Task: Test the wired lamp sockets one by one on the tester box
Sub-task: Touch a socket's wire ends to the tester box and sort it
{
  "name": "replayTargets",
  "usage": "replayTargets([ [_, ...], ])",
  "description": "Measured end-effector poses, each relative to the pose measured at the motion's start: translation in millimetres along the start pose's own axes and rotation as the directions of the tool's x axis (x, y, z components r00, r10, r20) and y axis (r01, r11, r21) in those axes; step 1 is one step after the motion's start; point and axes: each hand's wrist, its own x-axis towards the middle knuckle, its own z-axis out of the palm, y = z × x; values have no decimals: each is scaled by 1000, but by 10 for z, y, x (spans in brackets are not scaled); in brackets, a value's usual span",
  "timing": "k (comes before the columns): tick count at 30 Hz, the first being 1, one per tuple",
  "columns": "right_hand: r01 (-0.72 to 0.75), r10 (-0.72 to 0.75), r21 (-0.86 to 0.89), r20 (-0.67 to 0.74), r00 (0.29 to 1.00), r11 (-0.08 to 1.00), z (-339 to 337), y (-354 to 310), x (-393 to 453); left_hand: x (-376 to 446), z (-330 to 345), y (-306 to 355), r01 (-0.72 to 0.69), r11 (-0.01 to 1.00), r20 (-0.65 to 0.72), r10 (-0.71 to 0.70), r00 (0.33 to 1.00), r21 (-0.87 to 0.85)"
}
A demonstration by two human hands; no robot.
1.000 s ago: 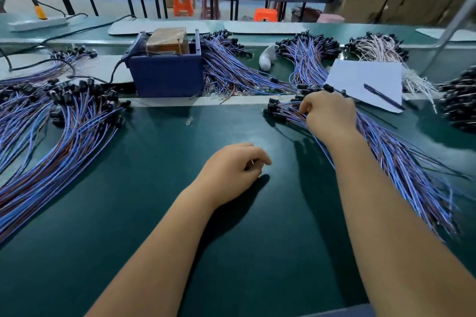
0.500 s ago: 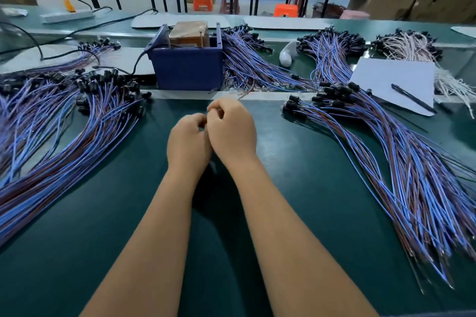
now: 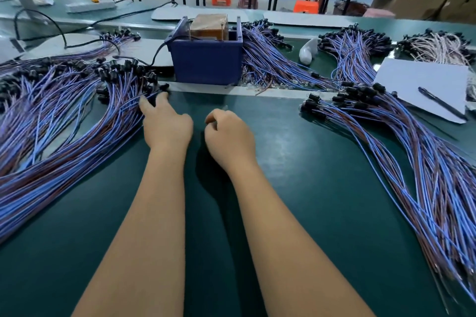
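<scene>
Green mat (image 3: 296,188) lies bare in a wide lane down the middle, hemmed on the left by a big heap of wired lamp sockets (image 3: 64,116) and on the right by a second heap (image 3: 412,152) fanning toward the near edge; the blue tester box (image 3: 207,59) sits at the far end of that lane, just past a pale strip. Both forearms reach straight up the lane. The left hand (image 3: 166,123) stretches its fingers out to the inner edge of the left heap, fingertips touching wires and black sockets there. The right hand (image 3: 228,134) is loosely curled just beside it, and motion blur hides whether it pinches anything. Half a second ago both hands were pressed together mid-mat; now they are apart, the left having swung to the left heap.
</scene>
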Motion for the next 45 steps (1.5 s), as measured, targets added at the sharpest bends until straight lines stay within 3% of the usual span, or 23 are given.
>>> replayTargets([
  [11, -44, 53, 259, -29, 998, 965, -43, 73, 14, -7, 20, -89, -64, 990, -113, 79, 990, 129],
  [15, -53, 65, 320, -25, 998, 946, -22, 110, 42, -52, 32, -105, -218, 974, -222, 200, 954, -56],
  [17, -82, 103, 442, -24, 994, 893, -15, 105, 69, -113, 50, -35, -344, 917, -287, 280, 916, -203],
  [20, -124, 169, 714, 8, 986, 689, -49, 101, 93, -298, 182, 195, -339, 758, -267, 223, 937, -557],
  [23, -168, 217, 892, 81, 973, 420, -142, 122, 103, -532, 312, 425, -49, 366, -10, 106, 994, -929],
  [26, -216, 275, 929, 132, 952, 302, -225, 157, 122, -606, 334, 465, 163, 97, 180, 203, 963, -982],
  [28, -227, 272, 944, 159, 949, 238, -271, 167, 118, -555, 272, 397, 322, -19, 298, 328, 896, -947],
  [30, -255, 246, 947, 205, 947, 194, -324, 170, 104, -497, 176, 327, 439, 21, 401, 449, 798, -898],
  [33, -295, 240, 951, 266, 933, 93, -385, 130, 77, -502, 97, 289, 441, 350, 563, 510, 651, -827],
  [36, -230, 352, 971, 193, 916, 67, -409, 156, 75, -550, 80, 290, 294, 650, 694, 526, 492, -701],
  [38, -136, 392, 987, 94, 915, 81, -429, 237, 83, -569, 43, 276, 249, 738, 771, 544, 331, -627],
  [40, -73, 394, 994, 37, 918, 75, -451, 309, 90, -549, -8, 228, 278, 760, 809, 557, 188, -587],
  [41, -59, 385, 997, 34, 922, 54, -461, 329, 94, -528, -31, 198, 312, 746, 807, 567, 167, -589],
  [42, -57, 366, 998, 44, 930, 23, -469, 339, 98, -499, -48, 164, 340, 724, 797, 573, 188, -600],
  [43, -64, 338, 998, 64, 939, -12, -474, 337, 107, -464, -52, 137, 357, 698, 784, 569, 248, -620],
  [45, -99, 269, 992, 116, 956, -78, -487, 317, 111, -397, -28, 109, 365, 640, 729, 509, 458, -676],
])
